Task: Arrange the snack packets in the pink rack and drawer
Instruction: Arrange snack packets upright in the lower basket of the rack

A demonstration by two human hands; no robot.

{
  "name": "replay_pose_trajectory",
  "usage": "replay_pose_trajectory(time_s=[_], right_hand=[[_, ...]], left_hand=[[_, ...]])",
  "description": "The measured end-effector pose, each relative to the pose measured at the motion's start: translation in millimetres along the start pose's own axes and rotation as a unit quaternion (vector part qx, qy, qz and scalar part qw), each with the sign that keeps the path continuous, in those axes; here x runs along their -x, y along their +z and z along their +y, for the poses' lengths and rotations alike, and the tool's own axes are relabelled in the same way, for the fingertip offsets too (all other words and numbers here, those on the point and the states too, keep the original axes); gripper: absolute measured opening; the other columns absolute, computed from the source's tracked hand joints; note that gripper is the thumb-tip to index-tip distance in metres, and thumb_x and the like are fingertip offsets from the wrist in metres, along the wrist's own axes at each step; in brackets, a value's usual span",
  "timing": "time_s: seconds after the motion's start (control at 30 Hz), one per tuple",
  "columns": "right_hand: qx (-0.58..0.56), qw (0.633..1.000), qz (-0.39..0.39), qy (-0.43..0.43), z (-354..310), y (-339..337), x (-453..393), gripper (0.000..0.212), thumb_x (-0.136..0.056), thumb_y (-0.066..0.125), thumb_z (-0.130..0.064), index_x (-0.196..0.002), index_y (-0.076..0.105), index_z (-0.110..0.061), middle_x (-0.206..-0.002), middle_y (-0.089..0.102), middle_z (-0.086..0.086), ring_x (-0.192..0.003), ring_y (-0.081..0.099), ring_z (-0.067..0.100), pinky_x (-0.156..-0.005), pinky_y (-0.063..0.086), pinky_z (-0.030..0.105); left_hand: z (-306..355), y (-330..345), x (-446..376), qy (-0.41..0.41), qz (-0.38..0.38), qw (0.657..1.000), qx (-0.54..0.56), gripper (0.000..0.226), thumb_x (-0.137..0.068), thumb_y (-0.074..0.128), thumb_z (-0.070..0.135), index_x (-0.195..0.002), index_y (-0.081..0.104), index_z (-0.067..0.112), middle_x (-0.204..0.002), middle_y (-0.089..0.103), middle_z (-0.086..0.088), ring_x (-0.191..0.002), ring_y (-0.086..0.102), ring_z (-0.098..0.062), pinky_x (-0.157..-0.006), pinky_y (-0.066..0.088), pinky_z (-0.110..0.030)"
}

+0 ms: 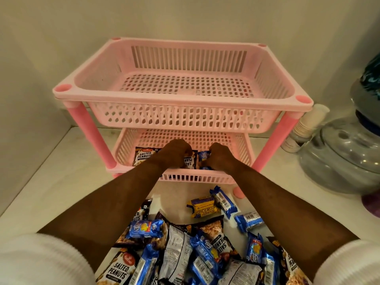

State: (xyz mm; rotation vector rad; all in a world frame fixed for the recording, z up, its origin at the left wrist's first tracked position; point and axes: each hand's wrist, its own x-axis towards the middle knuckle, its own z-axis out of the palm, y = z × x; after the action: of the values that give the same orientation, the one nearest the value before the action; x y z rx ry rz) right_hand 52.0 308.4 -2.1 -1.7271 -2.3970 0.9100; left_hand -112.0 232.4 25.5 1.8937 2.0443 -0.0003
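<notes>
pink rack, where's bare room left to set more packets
The pink plastic rack's top basket holds nothing. In the lower basket, the back stretch and right end are bare; its front is crowded with a black salted peanuts packet, the left hand and the right hand.

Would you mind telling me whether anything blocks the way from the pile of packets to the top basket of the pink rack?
Nothing visible does. The top basket is open from above and holds nothing, and the pile of packets lies on the shelf in front of the rack.
</notes>
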Motion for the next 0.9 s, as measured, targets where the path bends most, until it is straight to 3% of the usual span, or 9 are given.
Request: replay_pose_trajectory(time_s=[0.2, 0.3, 0.43, 0.57, 0.67, 0.8, 0.9], right_hand=[[0.001, 1.0, 0.0, -0.008, 0.9, -0.8, 0.8, 0.082, -0.066, 0.086, -0.05, -0.126, 0.05, -0.007, -0.126, 0.06, 0.011, -0.112, 0.058, 0.026, -0.073, 0.038, 0.026], [-0.015, 0.999, 0.041, -0.025, 0.2, -5.5, 10.8, 0.077, -0.074, 0.082, -0.046, -0.132, 0.048, -0.008, -0.131, 0.058, 0.011, -0.119, 0.056, 0.028, -0.081, 0.04, 0.027], [-0.049, 0.986, 0.131, -0.087, 0.3, -14.6, 43.5, 0.055, -0.082, 0.074, -0.042, -0.126, 0.054, -0.015, -0.122, 0.061, 0.006, -0.114, 0.058, 0.023, -0.09, 0.047, 0.032], [-0.082, 0.937, 0.269, -0.205, 12.3, -14.4, 92.9, 0.023, -0.087, 0.068, -0.033, -0.105, 0.063, -0.021, -0.102, 0.064, -0.006, -0.095, 0.061, 0.013, -0.08, 0.05, 0.028], [-0.077, 0.916, 0.32, -0.23, 27.4, -8.0, 128.1, 0.008, -0.087, 0.064, -0.031, -0.093, 0.065, -0.025, -0.09, 0.063, -0.012, -0.084, 0.059, 0.006, -0.071, 0.053, 0.026], [-0.1, 0.933, 0.256, -0.233, 54.7, 14.4, 158.2, 0.008, -0.084, 0.064, -0.032, -0.091, 0.067, -0.03, -0.083, 0.066, -0.014, -0.076, 0.06, 0.002, -0.067, 0.053, 0.027], [-0.073, 0.955, 0.208, -0.198, 75.0, 34.8, 163.2, 0.008, -0.085, 0.061, -0.03, -0.091, 0.067, -0.032, -0.088, 0.066, -0.014, -0.08, 0.062, 0.005, -0.07, 0.053, 0.03]], left_hand=[[2.6, -0.8, 4.4, -0.004, 0.013, 1.0, -0.001, 0.06, -0.079, 0.079, 0.019, -0.134, 0.055, 0.019, -0.14, 0.047, -0.006, -0.131, 0.04, -0.025, -0.11, 0.032, -0.033], [5.8, -1.2, 16.0, -0.003, 0.052, 0.998, 0.026, 0.054, -0.083, 0.074, 0.022, -0.133, 0.054, 0.021, -0.141, 0.046, -0.005, -0.132, 0.038, -0.024, -0.113, 0.03, -0.035], [25.1, 0.7, 42.3, 0.026, 0.151, 0.988, 0.028, 0.037, -0.089, 0.066, 0.031, -0.125, 0.061, 0.023, -0.127, 0.054, -0.003, -0.12, 0.042, -0.024, -0.102, 0.039, -0.038], [47.8, 24.7, 75.6, 0.105, 0.258, 0.958, 0.063, 0.02, -0.089, 0.062, 0.026, -0.109, 0.065, 0.024, -0.104, 0.059, 0.001, -0.103, 0.049, -0.017, -0.083, 0.044, -0.031], [61.1, 51.9, 96.1, 0.153, 0.241, 0.955, 0.077, 0.017, -0.088, 0.061, 0.026, -0.105, 0.064, 0.028, -0.101, 0.062, 0.007, -0.094, 0.049, -0.005, -0.082, 0.047, -0.026], [69.9, 89.8, 111.3, 0.17, 0.159, 0.967, 0.099, 0.023, -0.086, 0.059, 0.024, -0.108, 0.065, 0.026, -0.11, 0.061, 0.005, -0.103, 0.053, -0.011, -0.085, 0.046, -0.026], [69.1, 109.3, 114.1, 0.122, 0.099, 0.982, 0.106, 0.035, -0.086, 0.059, 0.019, -0.121, 0.062, 0.021, -0.122, 0.057, -0.001, -0.115, 0.051, -0.019, -0.095, 0.046, -0.031]])
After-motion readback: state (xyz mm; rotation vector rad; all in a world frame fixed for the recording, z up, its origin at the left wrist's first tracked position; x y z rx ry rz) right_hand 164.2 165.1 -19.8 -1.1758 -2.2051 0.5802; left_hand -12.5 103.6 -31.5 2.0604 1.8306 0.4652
